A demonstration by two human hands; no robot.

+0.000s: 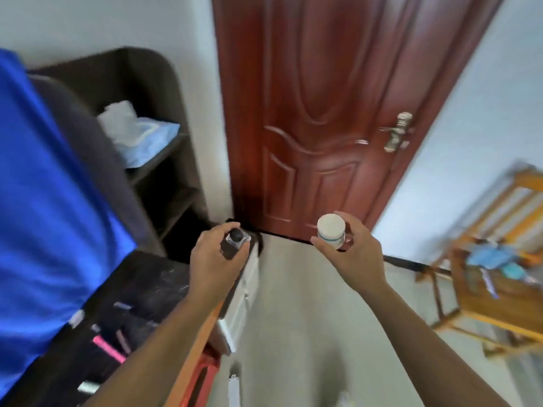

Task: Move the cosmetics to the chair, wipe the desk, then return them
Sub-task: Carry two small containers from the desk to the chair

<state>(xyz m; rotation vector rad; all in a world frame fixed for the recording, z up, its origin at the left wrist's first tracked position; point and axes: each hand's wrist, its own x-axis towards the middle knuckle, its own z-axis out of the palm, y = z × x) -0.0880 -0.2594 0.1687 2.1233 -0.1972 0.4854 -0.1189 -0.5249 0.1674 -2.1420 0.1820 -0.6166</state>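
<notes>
My left hand (pixel 216 259) grips a small dark bottle with a black round cap (pixel 235 237), held over the desk's far corner. My right hand (pixel 352 251) holds a white jar with a teal band (pixel 331 230) in the air above the floor. The dark desk (pixel 147 286) lies at lower left, with a pink stick (pixel 108 349) and several small cosmetics on it. The wooden chair (pixel 493 295) stands at the right with blue items (pixel 493 259) on its seat. The picture is blurred by motion.
A red-brown door (pixel 317 113) with a metal handle (pixel 396 132) faces me. A dark shelf unit (pixel 164 118) holds white and blue cloth (pixel 138 133). Blue fabric (pixel 44 186) fills the left edge. Pale floor (pixel 308 304) runs between desk and chair.
</notes>
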